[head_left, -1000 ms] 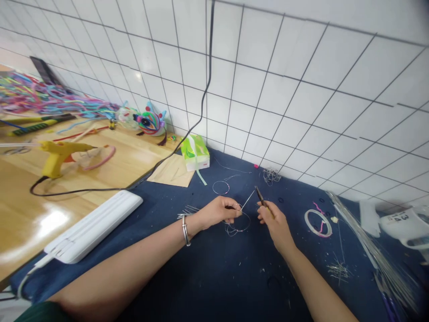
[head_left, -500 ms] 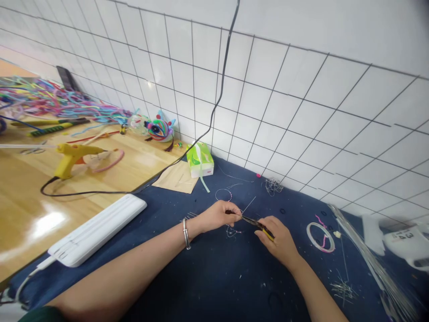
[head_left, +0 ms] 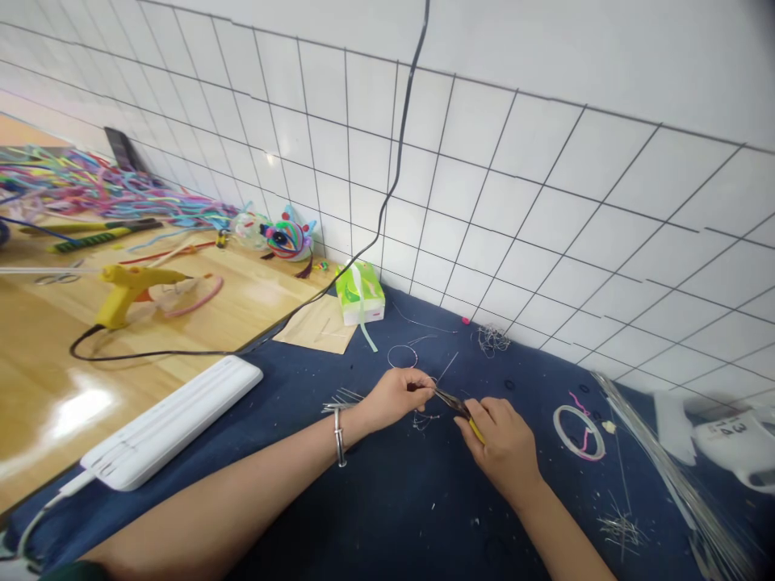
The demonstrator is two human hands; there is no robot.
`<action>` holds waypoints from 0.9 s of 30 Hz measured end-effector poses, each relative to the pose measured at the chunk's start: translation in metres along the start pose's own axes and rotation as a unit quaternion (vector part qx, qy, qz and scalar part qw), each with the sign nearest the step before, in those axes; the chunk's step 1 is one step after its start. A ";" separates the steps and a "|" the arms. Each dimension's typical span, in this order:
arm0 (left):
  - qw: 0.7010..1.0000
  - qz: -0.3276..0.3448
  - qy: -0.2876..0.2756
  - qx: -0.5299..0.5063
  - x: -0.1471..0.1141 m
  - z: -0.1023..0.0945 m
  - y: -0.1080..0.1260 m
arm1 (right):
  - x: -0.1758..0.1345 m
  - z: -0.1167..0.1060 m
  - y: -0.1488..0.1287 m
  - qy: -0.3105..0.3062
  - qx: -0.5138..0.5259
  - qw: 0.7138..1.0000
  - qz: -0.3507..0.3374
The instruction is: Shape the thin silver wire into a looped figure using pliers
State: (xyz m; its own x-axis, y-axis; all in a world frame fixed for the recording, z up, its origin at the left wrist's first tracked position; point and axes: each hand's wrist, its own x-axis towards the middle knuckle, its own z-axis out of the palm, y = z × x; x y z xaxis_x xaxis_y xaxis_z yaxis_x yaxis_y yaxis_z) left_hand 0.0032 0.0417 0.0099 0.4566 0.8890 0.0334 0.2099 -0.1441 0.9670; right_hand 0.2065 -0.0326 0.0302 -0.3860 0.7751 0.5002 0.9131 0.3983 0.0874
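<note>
Over the dark blue cloth (head_left: 375, 500), my left hand (head_left: 400, 397) pinches a thin wire (head_left: 448, 367), whose straight end sticks up past the fingertips. My right hand (head_left: 505, 444) is wrapped round pliers (head_left: 454, 401) with yellow handles. The plier jaws reach to the left fingertips and meet the wire there; whether they grip it is too small to tell. Beneath the hands lies a small tangle of wire with beads (head_left: 424, 421). A wire ring (head_left: 403, 356) with small beads rests just beyond my left hand. Several short wires (head_left: 342, 399) lie beside the left wrist.
On the left stand a white power strip (head_left: 175, 420) and a yellow glue gun (head_left: 130, 294). A green tissue pack (head_left: 360, 294) sits by the tiled wall. To the right are a white ring coil (head_left: 580, 433), a long wire bundle (head_left: 672, 476) and wire scraps (head_left: 621, 530).
My right hand has turned slightly round the pliers, and their handles now point more steeply downward. My left hand keeps its pinch at nearly the same spot. The view has shifted a little.
</note>
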 end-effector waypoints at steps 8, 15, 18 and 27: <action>1.000 0.017 0.012 0.016 0.001 0.002 -0.003 | 0.001 -0.004 -0.005 -0.014 -0.076 0.997 -0.008; 1.000 0.011 0.015 0.023 -0.001 0.003 0.000 | 0.001 -0.005 -0.004 -0.004 -0.092 0.995 -0.027; 0.999 0.011 0.018 0.025 -0.003 0.003 0.003 | 0.001 -0.005 -0.003 -0.007 -0.084 0.996 -0.028; 1.000 0.007 0.024 0.002 -0.003 0.002 0.002 | 0.000 -0.003 -0.002 -0.005 -0.068 0.997 -0.021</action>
State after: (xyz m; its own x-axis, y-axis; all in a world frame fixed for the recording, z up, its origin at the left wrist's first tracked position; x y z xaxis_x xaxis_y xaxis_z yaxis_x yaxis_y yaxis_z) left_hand 0.0042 0.0373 0.0116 0.4174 0.9068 0.0599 0.2076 -0.1594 0.9651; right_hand 0.2055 -0.0348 0.0330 -0.4247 0.7642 0.4854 0.9053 0.3611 0.2236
